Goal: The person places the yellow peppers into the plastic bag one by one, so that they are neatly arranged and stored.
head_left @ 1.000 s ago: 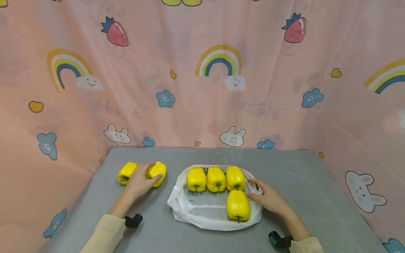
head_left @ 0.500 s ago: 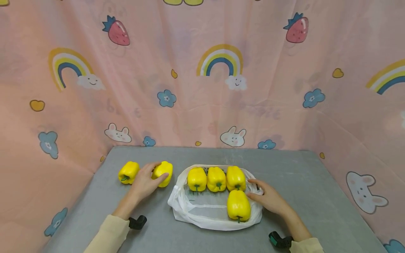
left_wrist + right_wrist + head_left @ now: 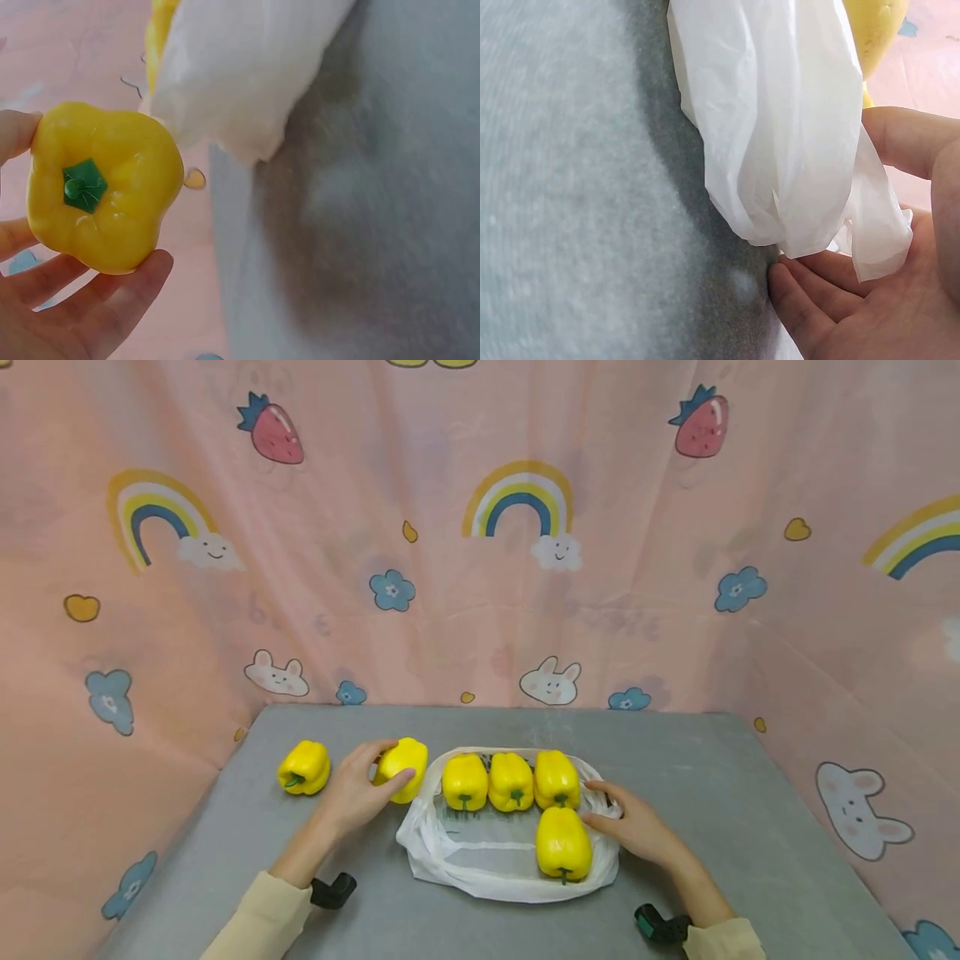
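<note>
My left hand (image 3: 358, 787) grips a yellow bell pepper (image 3: 405, 770) at the left rim of a white plastic bag (image 3: 483, 891). In the left wrist view the pepper's green stem (image 3: 84, 185) faces the camera, with thumb and fingers around its sides. The bag lies spread with its mouth wide. Three bell peppers (image 3: 512, 782) stand in a row at its back, and another pepper (image 3: 564, 843) sits at the front right. My right hand (image 3: 633, 827) holds the bag's right side; in the right wrist view the folded plastic (image 3: 780, 135) lies between thumb and fingers.
One more yellow pepper (image 3: 304, 768) lies on the grey tabletop (image 3: 720, 793) at the left. A pink patterned curtain (image 3: 637, 635) hangs behind the table and along both sides. Black wrist devices (image 3: 333, 891) sit near the cuffs.
My left hand has carried its pepper rightward, away from the other loose pepper and up to the bag's left rim. The right hand and the bag have stayed in place.
</note>
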Demonstrator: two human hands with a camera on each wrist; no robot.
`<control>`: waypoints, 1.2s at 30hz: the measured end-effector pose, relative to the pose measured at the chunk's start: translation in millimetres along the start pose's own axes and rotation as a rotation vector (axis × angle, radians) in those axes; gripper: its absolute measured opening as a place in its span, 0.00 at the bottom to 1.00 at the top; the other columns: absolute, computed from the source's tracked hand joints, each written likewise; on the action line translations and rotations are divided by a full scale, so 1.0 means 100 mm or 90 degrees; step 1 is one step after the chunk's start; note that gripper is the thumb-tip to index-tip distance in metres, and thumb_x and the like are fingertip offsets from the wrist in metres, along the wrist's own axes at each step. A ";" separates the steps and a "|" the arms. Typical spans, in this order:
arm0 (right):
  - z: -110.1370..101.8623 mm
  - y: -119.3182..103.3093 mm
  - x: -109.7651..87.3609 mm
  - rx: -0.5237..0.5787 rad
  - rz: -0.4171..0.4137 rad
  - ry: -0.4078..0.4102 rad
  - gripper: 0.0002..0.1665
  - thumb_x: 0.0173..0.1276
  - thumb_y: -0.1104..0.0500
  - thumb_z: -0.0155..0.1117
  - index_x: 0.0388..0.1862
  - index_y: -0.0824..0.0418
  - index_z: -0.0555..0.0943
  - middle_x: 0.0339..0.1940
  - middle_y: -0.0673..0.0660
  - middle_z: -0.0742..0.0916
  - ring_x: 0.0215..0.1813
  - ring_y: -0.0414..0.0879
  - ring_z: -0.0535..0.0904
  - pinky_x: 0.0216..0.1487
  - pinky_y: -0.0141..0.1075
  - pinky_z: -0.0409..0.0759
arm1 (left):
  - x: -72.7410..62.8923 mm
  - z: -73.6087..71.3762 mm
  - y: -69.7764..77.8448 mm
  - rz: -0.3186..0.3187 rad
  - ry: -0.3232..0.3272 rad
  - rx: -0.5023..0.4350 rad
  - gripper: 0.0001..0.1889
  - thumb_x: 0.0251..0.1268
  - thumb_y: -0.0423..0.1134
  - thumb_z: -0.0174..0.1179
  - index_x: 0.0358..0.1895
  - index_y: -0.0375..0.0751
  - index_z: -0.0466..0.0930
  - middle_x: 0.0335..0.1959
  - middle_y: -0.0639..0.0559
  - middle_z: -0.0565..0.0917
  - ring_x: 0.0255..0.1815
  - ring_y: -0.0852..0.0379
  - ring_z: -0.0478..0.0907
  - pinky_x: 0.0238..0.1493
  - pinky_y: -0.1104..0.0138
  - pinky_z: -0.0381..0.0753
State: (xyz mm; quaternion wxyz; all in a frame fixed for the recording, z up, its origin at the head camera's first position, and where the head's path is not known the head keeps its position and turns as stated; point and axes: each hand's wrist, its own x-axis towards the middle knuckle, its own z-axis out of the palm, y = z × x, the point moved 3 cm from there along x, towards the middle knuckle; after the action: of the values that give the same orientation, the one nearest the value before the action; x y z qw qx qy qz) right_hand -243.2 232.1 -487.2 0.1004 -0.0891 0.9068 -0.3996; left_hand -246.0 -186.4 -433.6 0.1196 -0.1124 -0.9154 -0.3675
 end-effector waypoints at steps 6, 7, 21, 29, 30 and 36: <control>0.00 0.01 0.02 0.000 -0.004 -0.003 0.40 0.73 0.43 0.65 0.75 0.63 0.69 0.75 0.68 0.70 0.76 0.70 0.60 0.69 0.70 0.60 | -0.02 0.01 0.13 0.019 0.002 0.000 0.31 0.64 0.55 0.70 0.65 0.42 0.78 0.61 0.45 0.80 0.56 0.47 0.78 0.51 0.51 0.82; 0.00 0.02 0.02 0.001 -0.002 -0.004 0.40 0.73 0.43 0.65 0.75 0.62 0.69 0.75 0.68 0.70 0.76 0.70 0.60 0.69 0.70 0.60 | -0.02 0.01 0.15 0.021 0.003 0.000 0.31 0.64 0.55 0.70 0.65 0.42 0.78 0.60 0.45 0.80 0.55 0.48 0.78 0.51 0.51 0.83; 0.01 0.04 0.03 -0.005 -0.010 0.004 0.40 0.72 0.43 0.65 0.75 0.63 0.70 0.75 0.68 0.71 0.76 0.70 0.60 0.70 0.70 0.59 | -0.08 0.14 0.37 0.078 -0.001 -0.031 0.28 0.64 0.50 0.71 0.63 0.42 0.79 0.56 0.48 0.81 0.47 0.54 0.78 0.40 0.66 0.83; 0.00 0.02 0.02 -0.003 -0.005 0.004 0.40 0.72 0.43 0.65 0.75 0.63 0.69 0.75 0.69 0.70 0.76 0.70 0.60 0.70 0.70 0.59 | -0.14 0.25 0.51 0.090 -0.032 -0.057 0.28 0.64 0.51 0.71 0.64 0.44 0.79 0.56 0.49 0.81 0.47 0.56 0.78 0.39 0.65 0.84; 0.00 0.01 0.02 -0.002 -0.005 0.004 0.40 0.72 0.43 0.65 0.75 0.63 0.69 0.75 0.69 0.70 0.76 0.70 0.60 0.70 0.70 0.59 | -0.15 0.26 0.52 0.091 -0.036 -0.058 0.28 0.64 0.51 0.71 0.64 0.44 0.79 0.57 0.50 0.81 0.47 0.57 0.78 0.39 0.65 0.84; 0.01 0.01 0.02 -0.001 -0.009 0.005 0.39 0.72 0.43 0.65 0.74 0.63 0.70 0.74 0.69 0.71 0.76 0.70 0.61 0.70 0.70 0.59 | -0.18 0.38 0.60 0.099 -0.062 -0.060 0.29 0.65 0.55 0.69 0.65 0.45 0.78 0.58 0.51 0.81 0.51 0.57 0.78 0.42 0.68 0.83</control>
State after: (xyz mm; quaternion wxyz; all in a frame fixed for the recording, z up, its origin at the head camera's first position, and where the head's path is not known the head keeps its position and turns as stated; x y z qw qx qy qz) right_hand -244.7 232.4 -488.9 0.0941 -0.0938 0.9069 -0.3999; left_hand -216.1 -119.4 -427.1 0.0975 -0.2067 -0.8903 -0.3939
